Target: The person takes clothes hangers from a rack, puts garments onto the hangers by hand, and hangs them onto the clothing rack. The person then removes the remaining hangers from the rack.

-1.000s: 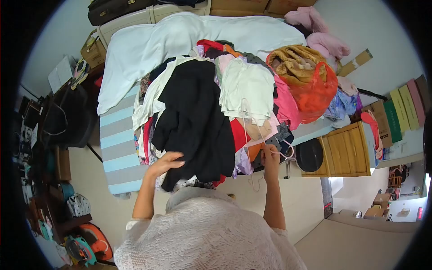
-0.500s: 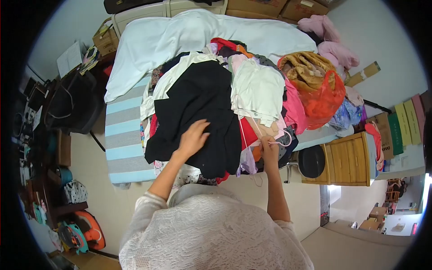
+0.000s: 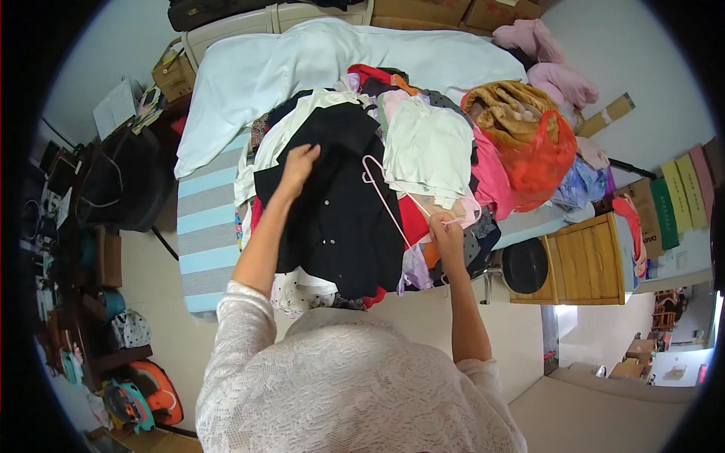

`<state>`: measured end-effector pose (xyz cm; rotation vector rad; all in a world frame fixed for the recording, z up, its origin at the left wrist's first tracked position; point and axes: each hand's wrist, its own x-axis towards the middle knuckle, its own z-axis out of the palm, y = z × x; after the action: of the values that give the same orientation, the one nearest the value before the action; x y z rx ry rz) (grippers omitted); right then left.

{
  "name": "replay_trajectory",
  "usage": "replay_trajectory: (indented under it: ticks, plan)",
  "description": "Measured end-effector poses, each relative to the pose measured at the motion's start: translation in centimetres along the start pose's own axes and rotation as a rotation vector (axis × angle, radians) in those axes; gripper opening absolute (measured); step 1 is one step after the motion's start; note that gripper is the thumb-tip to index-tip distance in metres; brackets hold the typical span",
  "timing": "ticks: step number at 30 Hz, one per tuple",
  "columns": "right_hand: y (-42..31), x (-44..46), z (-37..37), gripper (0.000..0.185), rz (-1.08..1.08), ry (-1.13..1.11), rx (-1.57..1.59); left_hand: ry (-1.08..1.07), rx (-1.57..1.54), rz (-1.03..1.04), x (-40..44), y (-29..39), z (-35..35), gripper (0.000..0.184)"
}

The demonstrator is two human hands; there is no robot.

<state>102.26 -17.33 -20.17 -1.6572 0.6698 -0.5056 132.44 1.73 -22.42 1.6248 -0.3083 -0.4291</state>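
In the head view, the left hand [image 3: 300, 167] is curling over a black garment [image 3: 347, 226] on the bed, its grip unclear. The right hand [image 3: 445, 232] is gripping a pink hanger [image 3: 389, 212] crossing the garment's right edge. Striped mattress [image 3: 209, 230] is showing leftward.

You see at centre a black garment [image 3: 343, 219] with pale buttons [image 3: 329, 241]. Right of it is a white garment [image 3: 429, 147]. At left, the mattress [image 3: 208, 226] has light blue and grey stripes. Your hanger [image 3: 390, 205] is pink.
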Motion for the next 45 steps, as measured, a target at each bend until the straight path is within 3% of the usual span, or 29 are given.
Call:
replay_trajectory:
  ticks: [1,5,8,10,13,15,17,18,19,21,23,25,27,29,31,33,35,37,40,41,43,45]
  plan:
    - [-0.3,0.5,0.4,0.023,-0.059,-0.055,0.013,0.032,-0.164,-0.017,-0.1,1.5,-0.7,0.027]
    - [-2.1,2.7,3.1,0.023,-0.091,-0.199,0.042,-0.082,-0.155,-0.033,-0.6,6.2,-4.6,0.023]
    - [-2.9,5.0,5.4,0.023,-0.204,-0.249,-0.038,-0.014,-0.056,0.049,-2.0,8.7,-5.6,0.022]
    - [-4.0,6.0,7.0,0.025,-0.215,-0.233,-0.138,0.068,0.187,0.187,-4.0,10.7,-5.6,0.022]
    - [-5.3,7.4,9.4,0.026,-0.238,-0.244,-0.265,0.062,0.176,0.361,-4.8,10.9,-6.0,0.021]
    - [-4.0,8.5,11.5,0.027,-0.303,-0.273,-0.236,0.101,0.257,0.334,-6.5,11.4,-5.7,0.02]
    - [-3.9,8.9,13.9,0.026,-0.346,-0.226,-0.189,0.034,0.311,0.509,-8.9,11.9,-4.4,0.018]
    - [-4.9,8.8,14.9,0.024,-0.25,-0.203,-0.145,-0.057,0.416,0.638,-10.4,12.1,-3.7,0.02]
    - [-6.0,8.4,15.5,0.021,-0.17,-0.25,0.072,-0.147,0.522,0.765,-12.1,12.1,-2.9,0.022]
    - [-7.5,8.1,16.6,0.018,-0.178,-0.156,0.282,-0.324,0.552,0.827,-15.1,11.3,-1.4,0.03]
    - [-7.6,8.4,16.3,0.01,-0.164,-0.216,0.483,-0.435,0.698,0.582,-17.6,11.6,-1.5,0.039]
    - [-8.6,8.4,15.6,0.009,-0.25,-0.27,0.454,-0.526,0.806,0.504,-17.2,11.3,-2.9,0.047]
    - [-9.4,8.8,14.9,0.013,-0.258,-0.273,0.387,-0.085,0.817,0.991,-15.7,12.2,-4.0,0.052]
    - [-9.9,9.3,14.9,0.016,-0.425,-0.347,0.218,0.321,1.093,1.048,-15.2,16.2,-4.3,0.049]
    - [-12.0,8.5,14.9,0.018,-0.395,-0.396,0.184,0.333,1.097,1.006,-12.1,14.8,-5.2,0.039]
    - [-13.5,7.8,15.5,0.017,-0.604,-0.318,-0.119,0.076,1.037,0.774,-9.8,12.9,-6.4,0.026]
    - [-15.8,6.8,14.7,0.014,-0.718,-0.235,-0.183,0.145,0.86,0.869,-9.3,12.8,-7.5,0.02]
    - [-16.3,7.1,13.7,0.017,-0.892,0.271,0.028,0.222,0.773,0.78,-9.3,13.2,-9.2,0.019]
    - [-12.2,6.1,11.6,0.021,-0.71,0.336,0.253,0.162,0.617,0.724,-9.7,14.3,-11.8,0.019]
    - [-10.7,5.2,11.8,0.021,-0.712,0.334,0.255,0.165,0.618,0.725,-10.2,14.9,-12.0,0.019]
    - [-7.6,3.1,12.6,0.019,-0.964,0.494,-0.021,0.142,0.731,0.671,-11.3,15.7,-12.2,0.018]
    - [-4.8,2.2,13.6,0.019,-0.861,0.489,0.013,0.142,0.696,0.665,-11.5,15.3,-12.6,0.018]
